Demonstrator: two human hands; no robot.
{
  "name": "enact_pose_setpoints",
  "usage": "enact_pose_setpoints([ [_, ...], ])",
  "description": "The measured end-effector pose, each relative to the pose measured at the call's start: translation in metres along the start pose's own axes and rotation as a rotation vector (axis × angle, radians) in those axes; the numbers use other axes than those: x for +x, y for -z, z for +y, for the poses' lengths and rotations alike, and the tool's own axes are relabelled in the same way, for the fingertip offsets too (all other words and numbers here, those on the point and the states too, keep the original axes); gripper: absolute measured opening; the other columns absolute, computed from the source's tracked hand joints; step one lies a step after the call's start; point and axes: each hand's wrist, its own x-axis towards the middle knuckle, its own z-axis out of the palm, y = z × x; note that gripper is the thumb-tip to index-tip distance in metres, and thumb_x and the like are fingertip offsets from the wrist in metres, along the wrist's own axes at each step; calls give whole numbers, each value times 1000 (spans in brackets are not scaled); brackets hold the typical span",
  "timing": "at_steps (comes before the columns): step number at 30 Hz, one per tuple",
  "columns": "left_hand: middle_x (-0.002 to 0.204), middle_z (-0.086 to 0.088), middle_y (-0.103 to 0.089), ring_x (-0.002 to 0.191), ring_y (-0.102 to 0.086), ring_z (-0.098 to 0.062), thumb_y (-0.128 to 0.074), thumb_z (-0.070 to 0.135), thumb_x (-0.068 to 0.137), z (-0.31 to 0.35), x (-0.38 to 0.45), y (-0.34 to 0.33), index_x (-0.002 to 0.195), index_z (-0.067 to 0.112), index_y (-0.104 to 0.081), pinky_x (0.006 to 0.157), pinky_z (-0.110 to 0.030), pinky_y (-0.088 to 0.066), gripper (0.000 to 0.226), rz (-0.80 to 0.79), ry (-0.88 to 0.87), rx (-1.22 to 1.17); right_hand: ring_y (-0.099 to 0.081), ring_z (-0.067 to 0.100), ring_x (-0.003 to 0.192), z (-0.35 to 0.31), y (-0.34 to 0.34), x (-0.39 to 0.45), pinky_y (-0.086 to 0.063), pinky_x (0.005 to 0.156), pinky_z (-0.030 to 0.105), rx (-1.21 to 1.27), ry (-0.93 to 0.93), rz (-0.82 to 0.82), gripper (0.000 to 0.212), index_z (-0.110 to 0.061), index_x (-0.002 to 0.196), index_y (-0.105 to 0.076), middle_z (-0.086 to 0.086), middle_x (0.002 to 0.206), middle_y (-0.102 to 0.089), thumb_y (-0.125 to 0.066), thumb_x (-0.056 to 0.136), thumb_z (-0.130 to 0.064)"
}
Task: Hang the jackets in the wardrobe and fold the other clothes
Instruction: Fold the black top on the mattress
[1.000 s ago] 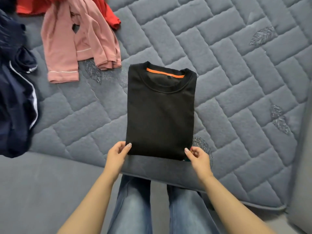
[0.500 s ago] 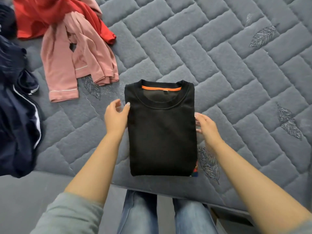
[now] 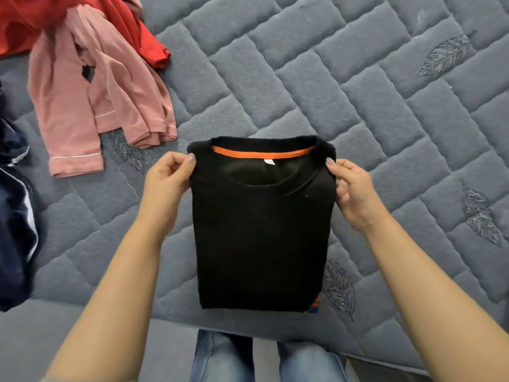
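A black sweater (image 3: pixel 261 238) with an orange strip inside its collar lies folded into a narrow rectangle on the grey quilted mattress (image 3: pixel 358 106). My left hand (image 3: pixel 168 177) pinches its upper left corner by the shoulder. My right hand (image 3: pixel 351 183) pinches the upper right corner. The collar end looks slightly raised off the mattress. A bit of coloured print shows at the sweater's lower right corner.
A pink long-sleeved garment (image 3: pixel 91 100) lies crumpled at the upper left, partly under a red garment (image 3: pixel 30 20). A dark navy garment with white piping (image 3: pixel 13 227) sits at the left edge. My jeans-clad legs (image 3: pixel 264 357) stand against the mattress front.
Both hands slid from the sweater's bottom corners up along its sides to the collar corners and now pinch them. The view has also shifted closer.
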Motion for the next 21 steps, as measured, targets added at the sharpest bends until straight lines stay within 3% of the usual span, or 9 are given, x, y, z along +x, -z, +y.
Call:
enact_pose_setpoints([
  [2,98,-3,-71,87,-67,-11,-53,27,99,4,2,16,95,19,-70,74,-23,-56,19,-233,147,-171,-57,15,71,-8,8,2,-39,57,25,-48,-44,-108,13,-16,91,-66,6,86,-65,-70,86,-27],
  [3,105,-6,-71,93,-67,-13,-50,29,101,1,8,17,101,16,-69,76,-24,-56,23,-242,211,-170,-53,14,68,-9,6,6,-35,54,24,-109,-68,-119,15,-16,91,-66,7,85,-61,-71,86,-29],
  [7,88,-14,-58,75,-52,-19,-49,28,103,-28,44,-9,90,11,-58,67,-33,-44,23,111,296,117,-48,8,55,3,-19,37,-42,47,18,-302,-122,108,18,-15,82,-58,0,72,-57,-70,91,-25],
  [9,93,-14,-59,82,-53,-20,-57,25,100,-38,55,-18,97,8,-57,74,-35,-45,17,200,303,162,-55,9,58,9,-23,47,-48,51,18,-312,-141,166,17,-14,89,-61,0,77,-63,-71,90,-28],
  [14,89,0,-76,79,-72,-9,-66,36,93,-40,40,-13,100,10,-67,63,-21,-56,26,141,364,-152,-66,9,84,15,-21,43,-52,65,17,-320,-85,93,28,-8,110,-71,1,96,-73,-70,91,-27],
  [17,83,-1,-75,75,-71,-9,-65,25,94,-41,20,-12,92,9,-67,63,-21,-56,17,118,302,-187,-64,10,80,21,-23,36,-52,70,19,-356,-19,127,16,-7,99,-69,1,88,-70,-61,97,-21],
  [21,65,7,-62,62,-58,-3,-66,22,94,-34,25,-16,77,15,-62,58,-17,-50,19,121,134,-120,-44,13,73,29,-19,33,-42,69,31,-550,140,336,24,-15,86,-50,4,78,-48,-47,103,-32],
])
